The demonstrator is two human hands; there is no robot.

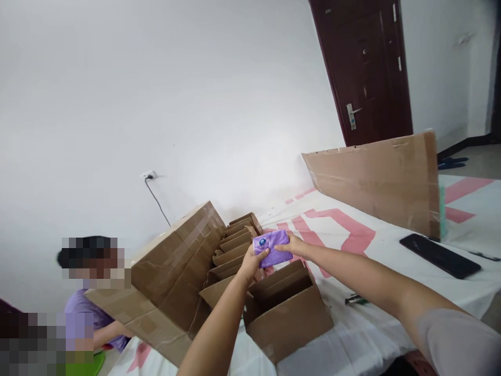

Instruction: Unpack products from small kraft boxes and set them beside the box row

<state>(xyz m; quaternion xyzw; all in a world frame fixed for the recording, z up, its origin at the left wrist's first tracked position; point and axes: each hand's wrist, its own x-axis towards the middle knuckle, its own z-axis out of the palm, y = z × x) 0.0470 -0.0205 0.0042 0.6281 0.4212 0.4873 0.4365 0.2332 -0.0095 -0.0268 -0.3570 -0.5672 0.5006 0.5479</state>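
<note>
Both hands hold a small purple soft pack (278,254) with a blue oval mark, likely plastic-wrapped, up in front of me. My left hand (250,265) grips its left end, thumb on the front face. On the right end, my right hand (293,246) is closed with its thumb pressed across the front. Just below the pack stands an open cardboard box (289,326), its inside dark. Behind my left forearm, a row of several open cardboard boxes (230,256) runs back toward the wall.
A large taped carton (172,266) stands at left, beside a person in a purple shirt (84,308). At right, a tall cardboard panel (376,177) stands on the white and red sheet (313,209). A black phone (440,255) and a cutter-like tool (355,299) lie nearer.
</note>
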